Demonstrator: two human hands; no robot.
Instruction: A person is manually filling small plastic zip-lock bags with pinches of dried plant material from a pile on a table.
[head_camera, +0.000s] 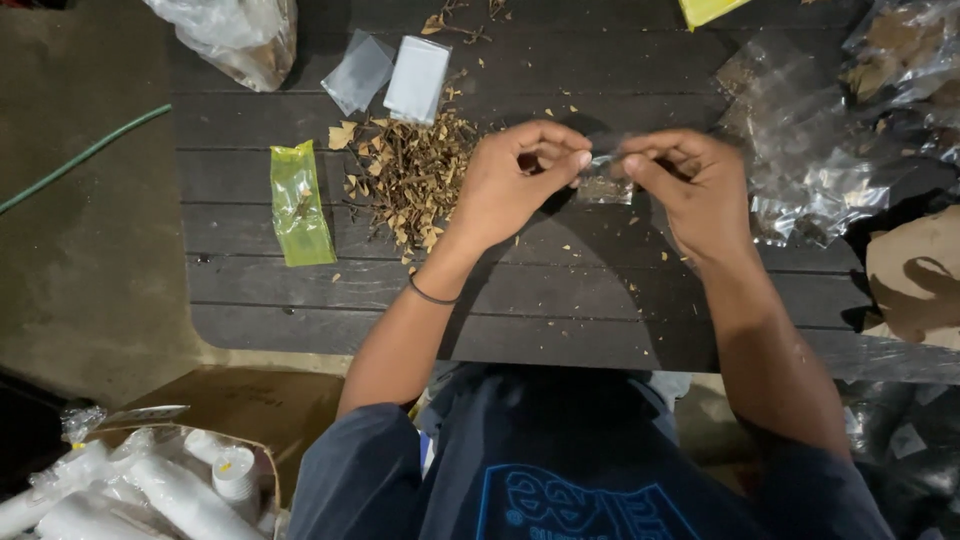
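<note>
Small clear pouch (604, 180) held above dark slatted table (600, 300), between both hands. Left hand (510, 185) pinches its left edge, thumb against forefinger; right hand (690, 190) pinches right edge likewise.

Pouch looks thin film: near weightless, limp, slick, likely to crease or slip. Best grip at top corners, pinch only.

Pile of dried chips (410, 175) just left of left hand. Green packet (300, 205) further left. Empty pouches (390, 75) beyond pile.
</note>
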